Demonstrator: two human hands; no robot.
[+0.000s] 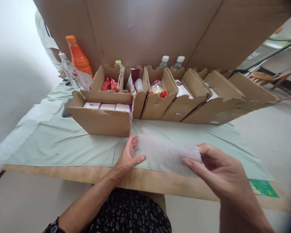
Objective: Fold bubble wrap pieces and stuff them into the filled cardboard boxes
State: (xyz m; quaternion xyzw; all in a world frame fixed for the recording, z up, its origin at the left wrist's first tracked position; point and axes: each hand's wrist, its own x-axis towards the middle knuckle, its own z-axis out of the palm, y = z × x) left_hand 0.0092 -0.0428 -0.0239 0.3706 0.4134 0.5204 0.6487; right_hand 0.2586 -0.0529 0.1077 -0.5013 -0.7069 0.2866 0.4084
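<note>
A: Where is the plastic sheet (168, 155)?
B: Above the front of the cloth-covered counter (70, 174). It is translucent and finely textured.
A: Grip status?
B: Right hand (225, 171): the grip pinches the sheet's right end between thumb and fingers. Left hand (128, 155): the grip is spread at the left end; contact is unclear.
A: Labels and containers?
B: The orange bottle (79, 56) has a label (86, 77); its print is too small to read. A rectangular corrugated cardboard box (100, 121) holds white, purple-edged packets (108, 106).

Two hands (127, 158) (229, 173), two bubble-wrap pieces (167, 153) (21, 136), one orange bottle (80, 60), three white-capped bottles (70, 72) (164, 61) (179, 62), three purple-edged packs (92, 105) (107, 106) (123, 107)
</note>
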